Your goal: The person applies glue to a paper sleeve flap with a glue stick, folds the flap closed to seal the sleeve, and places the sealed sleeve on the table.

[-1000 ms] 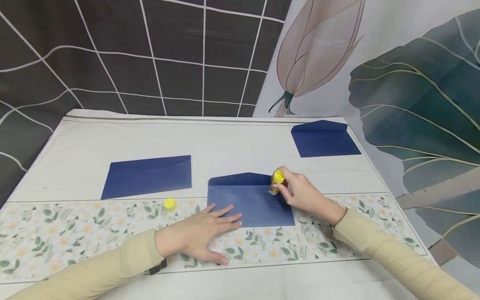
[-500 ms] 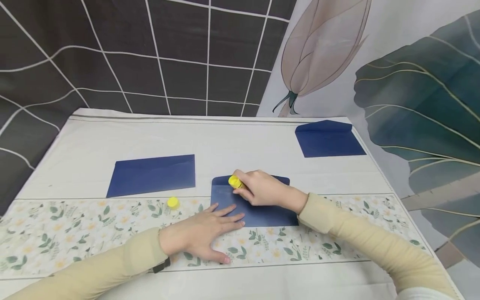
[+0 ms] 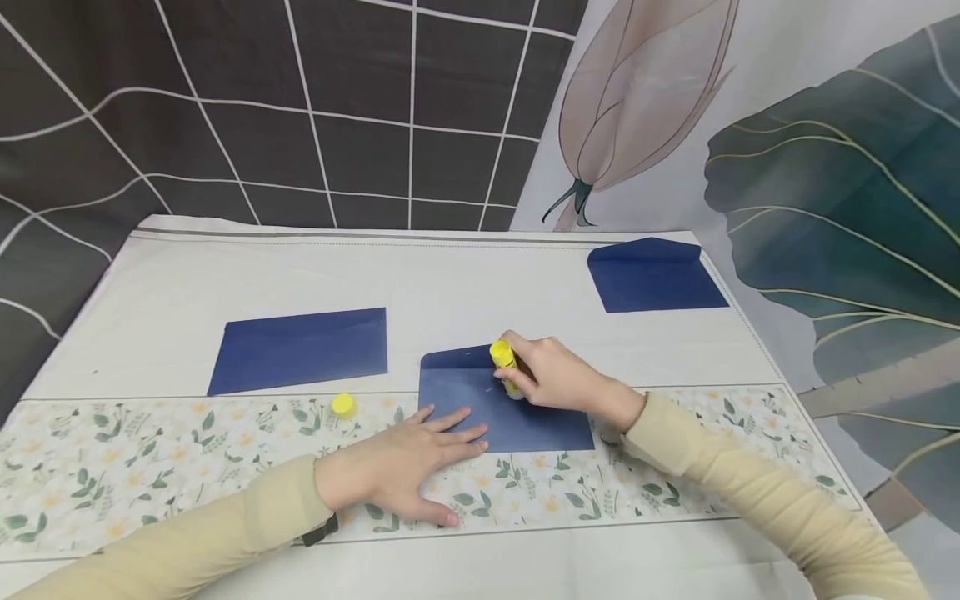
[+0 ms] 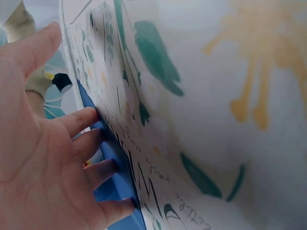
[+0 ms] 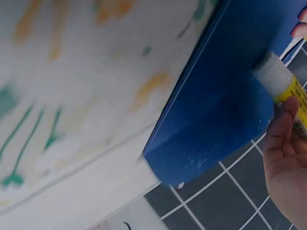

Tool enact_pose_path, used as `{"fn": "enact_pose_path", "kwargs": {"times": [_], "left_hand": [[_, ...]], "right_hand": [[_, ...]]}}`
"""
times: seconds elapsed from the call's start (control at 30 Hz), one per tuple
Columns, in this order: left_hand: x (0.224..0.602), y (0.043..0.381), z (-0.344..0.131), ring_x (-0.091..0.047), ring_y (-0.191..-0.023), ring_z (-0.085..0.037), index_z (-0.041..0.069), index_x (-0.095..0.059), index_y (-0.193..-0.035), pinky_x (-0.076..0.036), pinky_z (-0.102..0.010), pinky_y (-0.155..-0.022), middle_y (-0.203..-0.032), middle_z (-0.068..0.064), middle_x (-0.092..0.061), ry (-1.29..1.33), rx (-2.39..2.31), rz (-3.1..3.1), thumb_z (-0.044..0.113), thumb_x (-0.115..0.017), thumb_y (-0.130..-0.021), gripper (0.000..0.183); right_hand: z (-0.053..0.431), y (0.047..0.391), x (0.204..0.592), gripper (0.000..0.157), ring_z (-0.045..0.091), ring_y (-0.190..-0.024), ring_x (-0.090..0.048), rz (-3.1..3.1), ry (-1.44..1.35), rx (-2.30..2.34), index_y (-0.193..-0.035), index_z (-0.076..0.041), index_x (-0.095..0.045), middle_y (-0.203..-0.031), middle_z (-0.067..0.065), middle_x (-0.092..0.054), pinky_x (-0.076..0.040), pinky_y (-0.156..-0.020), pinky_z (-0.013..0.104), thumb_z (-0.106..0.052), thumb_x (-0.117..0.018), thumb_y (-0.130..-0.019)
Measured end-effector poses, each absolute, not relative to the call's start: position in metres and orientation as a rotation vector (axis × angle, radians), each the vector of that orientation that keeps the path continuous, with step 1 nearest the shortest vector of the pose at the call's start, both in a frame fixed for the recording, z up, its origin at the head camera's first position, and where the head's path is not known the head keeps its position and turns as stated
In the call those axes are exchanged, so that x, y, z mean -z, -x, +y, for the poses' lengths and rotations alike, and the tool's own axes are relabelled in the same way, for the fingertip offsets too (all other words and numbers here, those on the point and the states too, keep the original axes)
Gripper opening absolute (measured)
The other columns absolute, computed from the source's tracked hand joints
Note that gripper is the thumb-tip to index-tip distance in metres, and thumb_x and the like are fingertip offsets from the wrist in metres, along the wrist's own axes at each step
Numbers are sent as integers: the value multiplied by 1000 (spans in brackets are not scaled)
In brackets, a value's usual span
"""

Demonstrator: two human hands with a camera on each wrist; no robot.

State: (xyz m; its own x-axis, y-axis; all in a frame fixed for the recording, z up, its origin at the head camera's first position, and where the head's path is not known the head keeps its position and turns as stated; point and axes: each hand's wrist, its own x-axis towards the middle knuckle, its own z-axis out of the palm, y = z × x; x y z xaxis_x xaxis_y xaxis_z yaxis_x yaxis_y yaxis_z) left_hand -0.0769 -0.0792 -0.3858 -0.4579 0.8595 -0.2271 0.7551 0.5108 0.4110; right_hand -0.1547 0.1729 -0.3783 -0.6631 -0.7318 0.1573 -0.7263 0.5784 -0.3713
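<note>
A dark blue envelope lies on the floral strip of the cloth, its flap unfolded away from the person. My left hand rests flat with spread fingers, fingertips on the envelope's lower left part; the left wrist view shows these fingers straight. My right hand grips a yellow glue stick, tilted with its white end down against the envelope near the flap fold. In the right wrist view the glue stick meets the blue paper, where small whitish smears show. A yellow cap sits left of the envelope.
Another blue envelope, flap closed, lies at the left. A third envelope with its flap raised lies at the far right corner of the table. A dark gridded curtain hangs behind the table.
The right hand has swept the glue stick left along the flap, then partway back right. The left hand stays in place on the envelope.
</note>
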Motion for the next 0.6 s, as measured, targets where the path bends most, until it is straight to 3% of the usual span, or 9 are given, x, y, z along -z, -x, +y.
{"fn": "enact_pose_path", "kwargs": {"times": [0.27,0.6], "left_hand": [[386,76,-78,-15,-149,-26,18,-36,-149,-18,-61,-116,-159,3,-25,-1329,-351,2346,62,-58,-85,81],[386,77,-78,-15,-149,-26,17,-36,-149,-18,-61,-116,-159,3,-25,-1324,-357,2352,62,-59,-84,82]], "right_hand": [[162,154,383,20,7,-71,-67,2761,1313,771,-110,-6,-48,-85,0,-68,-53,-63,18,-17,-58,-96],[182,144,379,20,4,-72,-65,2760,1282,754,-110,-8,-49,-85,-2,-68,-53,-63,19,-18,-59,-95]]}}
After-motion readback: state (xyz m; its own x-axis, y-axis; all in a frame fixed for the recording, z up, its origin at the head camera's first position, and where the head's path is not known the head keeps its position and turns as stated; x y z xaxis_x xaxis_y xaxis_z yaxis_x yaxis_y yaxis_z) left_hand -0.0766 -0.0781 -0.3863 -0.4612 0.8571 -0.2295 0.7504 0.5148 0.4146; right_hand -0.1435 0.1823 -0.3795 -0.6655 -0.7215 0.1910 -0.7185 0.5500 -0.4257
